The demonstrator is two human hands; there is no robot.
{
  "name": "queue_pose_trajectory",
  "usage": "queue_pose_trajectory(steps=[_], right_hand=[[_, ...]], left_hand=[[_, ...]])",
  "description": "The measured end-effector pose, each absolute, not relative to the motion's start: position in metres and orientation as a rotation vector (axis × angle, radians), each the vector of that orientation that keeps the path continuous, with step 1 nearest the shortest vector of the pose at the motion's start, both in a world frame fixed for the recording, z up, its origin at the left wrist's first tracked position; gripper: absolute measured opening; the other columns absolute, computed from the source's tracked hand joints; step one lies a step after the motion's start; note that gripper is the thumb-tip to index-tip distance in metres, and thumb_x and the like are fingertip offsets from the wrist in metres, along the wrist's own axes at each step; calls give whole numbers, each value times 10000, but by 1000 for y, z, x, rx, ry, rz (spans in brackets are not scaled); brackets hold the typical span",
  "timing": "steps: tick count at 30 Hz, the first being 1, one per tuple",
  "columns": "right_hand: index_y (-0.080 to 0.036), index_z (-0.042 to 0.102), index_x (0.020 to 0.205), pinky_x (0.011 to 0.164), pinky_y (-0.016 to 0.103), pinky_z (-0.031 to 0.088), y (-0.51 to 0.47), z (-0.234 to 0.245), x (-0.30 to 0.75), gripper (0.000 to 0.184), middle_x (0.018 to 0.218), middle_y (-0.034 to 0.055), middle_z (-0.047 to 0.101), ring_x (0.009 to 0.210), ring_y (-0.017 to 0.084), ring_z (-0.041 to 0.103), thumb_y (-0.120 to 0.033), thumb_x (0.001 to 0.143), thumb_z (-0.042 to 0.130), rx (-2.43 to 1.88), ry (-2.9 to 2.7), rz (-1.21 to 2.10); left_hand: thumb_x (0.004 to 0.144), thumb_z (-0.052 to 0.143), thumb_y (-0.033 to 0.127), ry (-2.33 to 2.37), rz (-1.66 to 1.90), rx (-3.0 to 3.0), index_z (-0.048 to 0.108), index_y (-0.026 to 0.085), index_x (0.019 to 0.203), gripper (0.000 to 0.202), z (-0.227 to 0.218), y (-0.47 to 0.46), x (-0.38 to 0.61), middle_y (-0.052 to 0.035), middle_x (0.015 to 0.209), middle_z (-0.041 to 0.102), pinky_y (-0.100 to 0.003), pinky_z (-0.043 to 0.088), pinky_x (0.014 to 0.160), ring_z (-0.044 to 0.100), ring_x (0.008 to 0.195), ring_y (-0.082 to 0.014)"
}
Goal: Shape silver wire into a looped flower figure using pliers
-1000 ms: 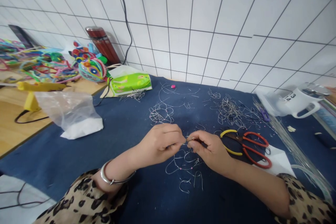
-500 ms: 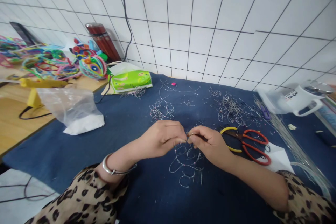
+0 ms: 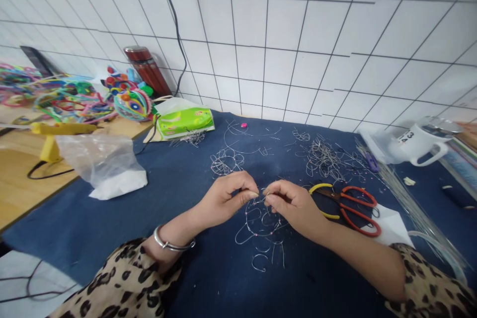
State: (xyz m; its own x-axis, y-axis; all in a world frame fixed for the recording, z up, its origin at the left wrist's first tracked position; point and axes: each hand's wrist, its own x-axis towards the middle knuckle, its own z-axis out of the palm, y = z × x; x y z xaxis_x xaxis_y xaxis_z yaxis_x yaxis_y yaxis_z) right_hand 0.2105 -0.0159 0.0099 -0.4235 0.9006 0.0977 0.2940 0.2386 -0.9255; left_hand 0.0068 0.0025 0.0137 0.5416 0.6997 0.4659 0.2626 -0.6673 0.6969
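My left hand and my right hand meet over the dark blue cloth, fingertips pinched close together. Between them they pinch a thin silver wire; I cannot make out its shape at the pinch. Just below the hands lies a bent wire piece with small pink beads, and loose wire hooks lie nearer to me. A silver bangle sits on my left wrist.
Red-handled scissors and a yellow-handled tool lie right of my right hand. Wire tangles lie behind. A white mug stands far right, straight wires beside it. Left: plastic bag, yellow glue gun, green tissue pack, red flask.
My hands stay pinched on the wire in nearly the same place; the left fingers have shifted slightly and the camera has tilted a little.
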Motion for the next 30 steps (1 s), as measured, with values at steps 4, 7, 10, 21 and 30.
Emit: queue_pose_trajectory(steps=[4, 7, 10, 21, 30], right_hand=[[-200, 589, 870, 671, 239, 446, -19, 13, 208, 98, 776, -14, 615, 701, 102, 562, -185, 779, 556, -1120, -1923, 1027], [-199, 578, 829, 640, 235, 436, -22, 16, 207, 63, 736, -20, 601, 660, 98, 543, -180, 775, 552, -1114, -1961, 946], [-196, 560, 795, 624, 236, 431, -25, 17, 206, 45, 724, -15, 590, 639, 98, 528, -164, 773, 537, -1076, -2004, 880], [-203, 500, 810, 643, 251, 429, -29, 9, 203, 108, 777, -2, 588, 674, 108, 529, -104, 768, 492, -1013, -2044, 804], [-193, 488, 757, 639, 253, 406, -37, 14, 201, 106, 743, 4, 567, 656, 111, 497, -89, 772, 470, -986, -2106, 693]], left_hand=[[834, 508, 112, 757, 1013, 2300, 577, 147, 828, 78, 16, 2, 3, -24, 740, 579, -237, 446, 640, 541, 694, -105], [801, 529, 75, 711, 1040, 2374, 583, 149, 844, 101, 19, 1, 0, -28, 741, 590, -232, 455, 625, 547, 692, -107], [784, 537, 52, 645, 1062, 2457, 591, 151, 855, 134, 23, -2, -1, -36, 755, 600, -230, 464, 627, 560, 711, -110], [796, 508, 71, 647, 1064, 2665, 604, 169, 799, 137, 21, -7, 0, -29, 744, 603, -221, 451, 599, 556, 664, -101], [812, 499, 99, 602, 996, 2815, 587, 177, 828, 118, 23, -12, -2, -26, 760, 595, -268, 417, 607, 518, 653, -119]])
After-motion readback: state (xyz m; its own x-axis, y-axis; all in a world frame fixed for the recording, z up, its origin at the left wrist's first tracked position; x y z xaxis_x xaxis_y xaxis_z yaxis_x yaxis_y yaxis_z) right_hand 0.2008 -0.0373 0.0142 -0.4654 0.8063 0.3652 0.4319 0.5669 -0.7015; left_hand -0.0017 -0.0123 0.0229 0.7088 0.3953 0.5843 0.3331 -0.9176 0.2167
